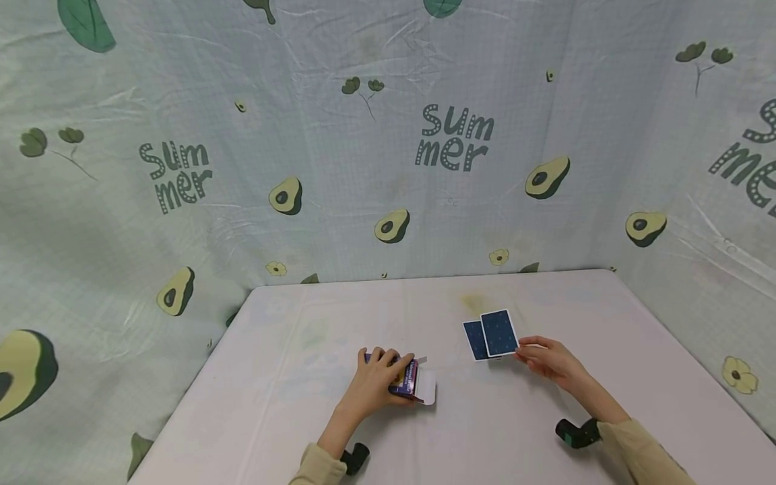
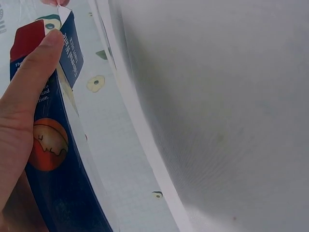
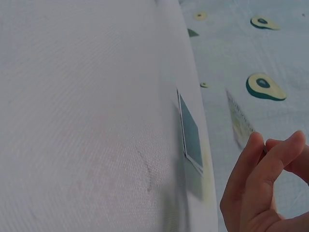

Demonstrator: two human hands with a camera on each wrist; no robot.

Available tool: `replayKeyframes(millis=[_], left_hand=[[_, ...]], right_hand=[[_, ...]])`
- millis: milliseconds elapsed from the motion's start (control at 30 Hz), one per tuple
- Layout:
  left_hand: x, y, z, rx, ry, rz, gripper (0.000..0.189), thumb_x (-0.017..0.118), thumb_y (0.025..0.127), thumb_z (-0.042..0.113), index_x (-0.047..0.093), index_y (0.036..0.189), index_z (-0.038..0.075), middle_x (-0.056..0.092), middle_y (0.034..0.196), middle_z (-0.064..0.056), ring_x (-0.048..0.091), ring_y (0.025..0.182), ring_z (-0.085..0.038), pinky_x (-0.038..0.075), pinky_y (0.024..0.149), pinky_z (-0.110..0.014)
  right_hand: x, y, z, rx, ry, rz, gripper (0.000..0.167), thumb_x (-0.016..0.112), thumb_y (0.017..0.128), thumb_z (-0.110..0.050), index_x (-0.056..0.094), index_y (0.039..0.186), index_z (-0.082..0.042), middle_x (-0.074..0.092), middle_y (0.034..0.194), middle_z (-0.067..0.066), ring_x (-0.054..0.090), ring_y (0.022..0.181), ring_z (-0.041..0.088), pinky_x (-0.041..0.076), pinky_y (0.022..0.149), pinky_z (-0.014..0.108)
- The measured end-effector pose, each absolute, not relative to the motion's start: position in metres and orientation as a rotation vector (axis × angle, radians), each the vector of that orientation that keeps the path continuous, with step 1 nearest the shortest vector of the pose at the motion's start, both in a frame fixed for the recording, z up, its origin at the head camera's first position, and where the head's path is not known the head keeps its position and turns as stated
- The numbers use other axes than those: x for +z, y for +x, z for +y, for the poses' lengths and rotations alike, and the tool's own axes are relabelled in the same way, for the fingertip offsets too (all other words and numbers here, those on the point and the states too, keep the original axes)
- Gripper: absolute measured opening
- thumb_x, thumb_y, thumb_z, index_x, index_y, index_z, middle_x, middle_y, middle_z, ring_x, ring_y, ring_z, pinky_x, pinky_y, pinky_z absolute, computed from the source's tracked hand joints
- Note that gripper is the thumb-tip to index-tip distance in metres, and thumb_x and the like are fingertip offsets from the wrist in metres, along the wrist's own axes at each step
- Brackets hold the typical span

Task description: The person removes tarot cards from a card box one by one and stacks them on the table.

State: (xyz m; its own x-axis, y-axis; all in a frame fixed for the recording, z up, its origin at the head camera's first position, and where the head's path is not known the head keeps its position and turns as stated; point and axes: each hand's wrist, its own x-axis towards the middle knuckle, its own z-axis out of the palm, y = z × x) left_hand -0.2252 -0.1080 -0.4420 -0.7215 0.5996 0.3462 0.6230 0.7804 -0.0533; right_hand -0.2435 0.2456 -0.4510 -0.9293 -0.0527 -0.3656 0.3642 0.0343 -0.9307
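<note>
Two grips: left hand [image 1: 374,378], box [image 1: 407,380] apparently sideways, flap [image 1: 426,388] rightward; right hand [image 1: 556,364], card [image 1: 500,333], long axis forward.

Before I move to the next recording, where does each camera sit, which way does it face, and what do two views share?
Head: on the head, facing forward and down over the white table; left hand, right hand and beige sleeves show.
Left wrist: on that wrist, facing along the gripped box; the left thumb shows large.
Right wrist: on that wrist, facing past the right fingers to the pinched card.
Shared: head and right wrist views both show the right hand, pinched card and avocado-print cloth.
</note>
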Motion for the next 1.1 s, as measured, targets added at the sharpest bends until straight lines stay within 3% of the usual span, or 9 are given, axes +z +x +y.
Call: replayKeyframes(millis=[367,567,800,1100], left_hand=[[-0.442,-0.226,-0.108,-0.094,-0.934,-2.632,0.076,0.07,0.06,0.058,0.05,0.125,0.023,0.055,0.105,-0.001,0.047,0.095,-0.021,0.034,0.084,-0.052],[-0.441,-0.227,-0.107,-0.084,-0.927,-2.641,0.076,0.07,0.06,0.059,0.049,0.125,0.024,0.055,0.107,0.0,0.047,0.096,-0.02,0.034,0.084,-0.052],[-0.442,-0.227,-0.105,-0.083,-0.931,-2.628,0.076,0.07,0.06,0.059,0.05,0.125,0.025,0.055,0.106,0.0,0.047,0.095,-0.02,0.034,0.084,-0.05],[-0.441,-0.226,-0.103,-0.069,-0.933,-2.618,0.076,0.07,0.06,0.059,0.05,0.124,0.025,0.055,0.106,0.001,0.047,0.094,-0.019,0.034,0.084,-0.05]], right_hand=[[-0.449,-0.252,0.243,-2.036,0.306,1.922,0.055,0.061,0.084,-0.016,0.036,0.126,0.008,0.066,0.078,-0.007,0.063,0.075,0.004,0.046,0.06,0.012],[-0.455,-0.259,0.244,-2.075,0.333,1.859,0.046,0.06,0.084,-0.013,0.041,0.122,0.005,0.065,0.076,-0.007,0.062,0.072,0.005,0.046,0.059,0.011],[-0.465,-0.266,0.243,-2.049,0.383,1.893,0.051,0.062,0.083,-0.014,0.04,0.125,0.006,0.064,0.075,-0.007,0.062,0.072,0.005,0.046,0.059,0.012],[-0.469,-0.267,0.24,-2.067,0.322,1.894,0.038,0.063,0.081,-0.011,0.05,0.113,0.003,0.065,0.074,-0.006,0.063,0.071,0.004,0.047,0.059,0.012]])
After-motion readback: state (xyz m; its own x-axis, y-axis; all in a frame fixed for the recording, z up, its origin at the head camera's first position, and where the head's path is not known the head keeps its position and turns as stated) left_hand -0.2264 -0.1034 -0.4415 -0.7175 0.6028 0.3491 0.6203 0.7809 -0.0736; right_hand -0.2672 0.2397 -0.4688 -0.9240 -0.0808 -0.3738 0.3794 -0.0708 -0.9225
